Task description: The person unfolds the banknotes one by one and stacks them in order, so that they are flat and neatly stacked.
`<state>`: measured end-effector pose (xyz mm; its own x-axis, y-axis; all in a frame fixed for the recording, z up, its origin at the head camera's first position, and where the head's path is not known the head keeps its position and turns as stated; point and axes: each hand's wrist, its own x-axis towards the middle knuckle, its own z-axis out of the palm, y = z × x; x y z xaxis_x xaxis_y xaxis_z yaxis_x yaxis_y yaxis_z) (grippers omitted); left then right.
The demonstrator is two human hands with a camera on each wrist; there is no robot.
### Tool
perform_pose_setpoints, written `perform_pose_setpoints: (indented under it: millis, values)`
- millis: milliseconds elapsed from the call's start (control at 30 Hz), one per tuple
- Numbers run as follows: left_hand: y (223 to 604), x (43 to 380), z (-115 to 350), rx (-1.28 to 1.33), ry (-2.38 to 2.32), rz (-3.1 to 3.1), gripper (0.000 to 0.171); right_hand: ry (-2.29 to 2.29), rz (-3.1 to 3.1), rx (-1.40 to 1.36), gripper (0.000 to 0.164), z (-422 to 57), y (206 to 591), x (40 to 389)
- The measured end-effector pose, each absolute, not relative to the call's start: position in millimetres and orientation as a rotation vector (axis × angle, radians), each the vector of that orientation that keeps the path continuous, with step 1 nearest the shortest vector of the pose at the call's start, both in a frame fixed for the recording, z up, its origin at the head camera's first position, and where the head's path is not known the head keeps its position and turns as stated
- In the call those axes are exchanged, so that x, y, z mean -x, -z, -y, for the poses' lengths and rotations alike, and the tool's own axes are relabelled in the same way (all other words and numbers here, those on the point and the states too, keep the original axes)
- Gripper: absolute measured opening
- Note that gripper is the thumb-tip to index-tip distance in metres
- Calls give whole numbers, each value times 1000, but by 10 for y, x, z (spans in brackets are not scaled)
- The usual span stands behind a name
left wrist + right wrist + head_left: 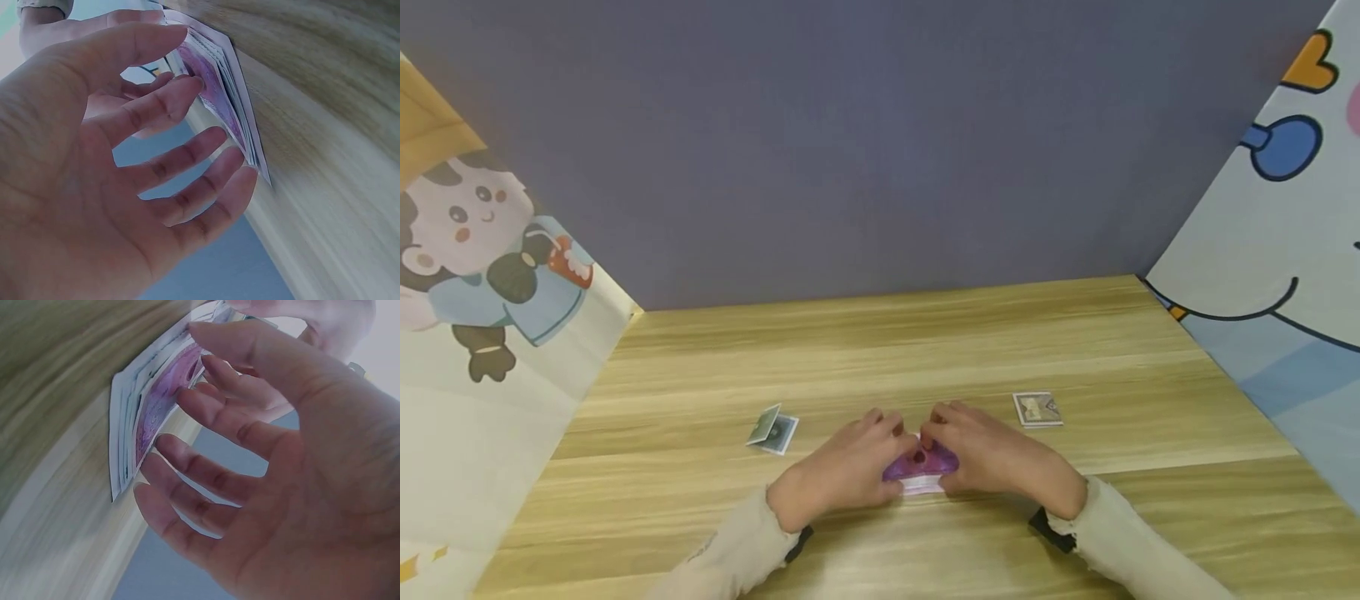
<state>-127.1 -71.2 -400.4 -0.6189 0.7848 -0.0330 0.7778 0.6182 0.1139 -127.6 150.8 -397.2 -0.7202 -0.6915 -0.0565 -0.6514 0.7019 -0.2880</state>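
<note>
A small stack of white-edged cards (921, 485) with a purple printed top sits on the wooden table in the middle. My left hand (853, 463) holds its left end, thumb at the near edge and curled fingers at the far side. On the right end my right hand (1000, 457) grips in the same way. In the left wrist view the layered card stack (215, 94) bows upward between the fingertips. The right wrist view shows the purple face of the stack (165, 400), with fingertips along its edge. Both hands hide the ends of the stack in the head view.
To the left lies a folded greenish-grey card (773, 430), half standing. A brownish card stack (1038, 409) lies flat on the right. The wooden table (880, 350) meets a grey panel (880, 150) behind and cartoon-printed panels on both sides.
</note>
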Motion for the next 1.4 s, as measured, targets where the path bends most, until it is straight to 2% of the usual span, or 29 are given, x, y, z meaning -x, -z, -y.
perform_pose_setpoints:
  millis: [300,533,667,900,1033,1200,1400]
  values:
    - [4011,1227,768,-1358,-204,-2783,41,350,-2761,1108,39,-1496,3929,1262]
    - [3946,1187,1043,-1395,-496,-2889,17,511,-2837,1279,12,-1428,3891,1273]
    - [3871,1187,1262,-1346,-685,-3012,19,577,-2886,1327,6,-1308,3840,1275]
    - [3805,1236,1713,-1023,-1042,-3129,19,628,-2993,1241,21,-925,3710,1286]
    - [3772,1282,1955,-885,-1170,-3096,19,669,-2996,1181,20,-647,3626,1309]
    - [3784,1404,2187,-712,-1180,-3053,19,650,-2953,1129,22,-321,3557,1363]
    - [3840,1597,2375,-634,-1114,-2992,18,624,-2956,1088,27,59,3547,1459]
